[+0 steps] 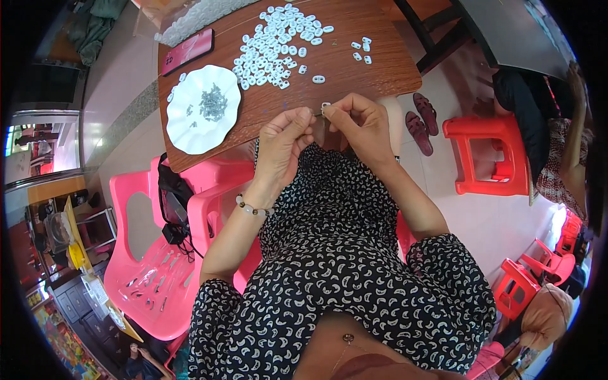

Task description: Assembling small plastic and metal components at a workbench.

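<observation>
Close together over the table's near edge, both hands are closed in pinches. My right hand (364,130) holds a small white plastic piece (325,106) between thumb and forefinger. Thumb and fingertips of my left hand (280,140) press together right beside it; whatever they grip is too small to make out. Beyond the hands lies a heap of white oval pieces with dark holes (269,58). Several similar pieces (367,45) sit apart at its right. A white wavy-edged plate (182,126) at the left carries a small pile of grey metal bits (213,103).
The brown wooden table (380,76) also bears a pink phone (188,52) and a box of white pieces (202,19). Pink chairs (136,285) stand at the left, one with a black bag (174,196). Sandals (418,130), a red stool (487,155) and another person (563,152) are at the right.
</observation>
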Demonstrator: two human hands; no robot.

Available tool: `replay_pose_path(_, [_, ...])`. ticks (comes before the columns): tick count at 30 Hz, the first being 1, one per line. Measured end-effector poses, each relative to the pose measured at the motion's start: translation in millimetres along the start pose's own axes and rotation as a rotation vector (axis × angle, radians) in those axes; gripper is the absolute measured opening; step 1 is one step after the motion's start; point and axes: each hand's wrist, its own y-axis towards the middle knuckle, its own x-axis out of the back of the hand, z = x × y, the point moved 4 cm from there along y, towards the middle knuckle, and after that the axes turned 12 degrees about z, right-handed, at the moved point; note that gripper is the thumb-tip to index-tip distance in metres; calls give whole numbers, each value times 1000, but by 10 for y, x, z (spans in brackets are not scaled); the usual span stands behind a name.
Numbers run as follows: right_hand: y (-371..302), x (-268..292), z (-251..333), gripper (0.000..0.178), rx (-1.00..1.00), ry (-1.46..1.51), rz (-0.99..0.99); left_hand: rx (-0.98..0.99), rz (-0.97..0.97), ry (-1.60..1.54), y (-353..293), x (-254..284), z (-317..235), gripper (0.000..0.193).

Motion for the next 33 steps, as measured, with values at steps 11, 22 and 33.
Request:
replay_pose_path(11, [95,227,-60,14,33,16,-44,13,8,-8,10,-19,-65,18])
replay_pose_path(22, [78,74,-77,10,15,101,70,-17,98,45,57,25,-105,22])
replay_pose_path(33, [12,-35,-99,15,36,-223,169,11,215,356,44,-115,-197,24])
